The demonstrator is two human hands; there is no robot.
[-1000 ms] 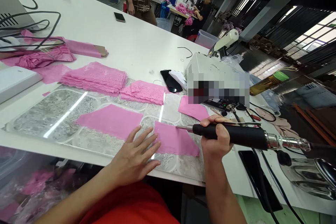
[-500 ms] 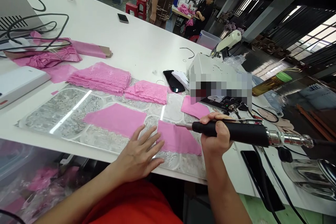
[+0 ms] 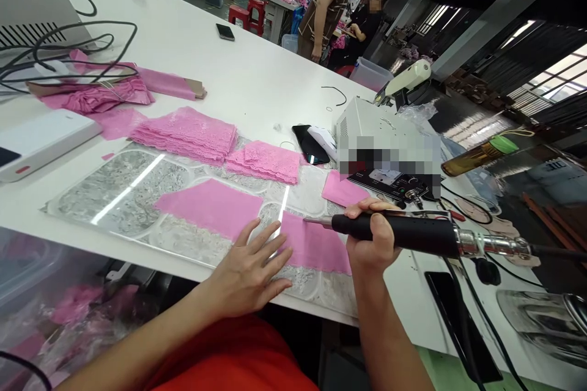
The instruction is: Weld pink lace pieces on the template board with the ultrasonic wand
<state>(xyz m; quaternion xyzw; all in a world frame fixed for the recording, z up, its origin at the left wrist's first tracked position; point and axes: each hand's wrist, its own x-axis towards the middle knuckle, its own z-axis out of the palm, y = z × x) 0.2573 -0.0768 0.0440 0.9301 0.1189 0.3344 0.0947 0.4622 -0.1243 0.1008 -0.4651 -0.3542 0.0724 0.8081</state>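
Right hand [image 3: 373,241] gripping a black tool [image 3: 422,234], metal tip [image 3: 316,220] over pink fabric [image 3: 314,249] on a patterned mat [image 3: 128,189]
Tool likely stiff, weighty, best held by its barrel; long axis crosswise, tip leftward; fabric likely soft, light, best pressed near edges; left hand [image 3: 250,272] open, spread at the fabric's left edge

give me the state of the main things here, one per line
left pink piece, laid flat
right pink piece, spread out
black-handled tool, held, tip at right pink piece
right hand, closed around black-handled tool
left hand, open, spread
pink stack, layered
bottle, capped
far phone, screen dark
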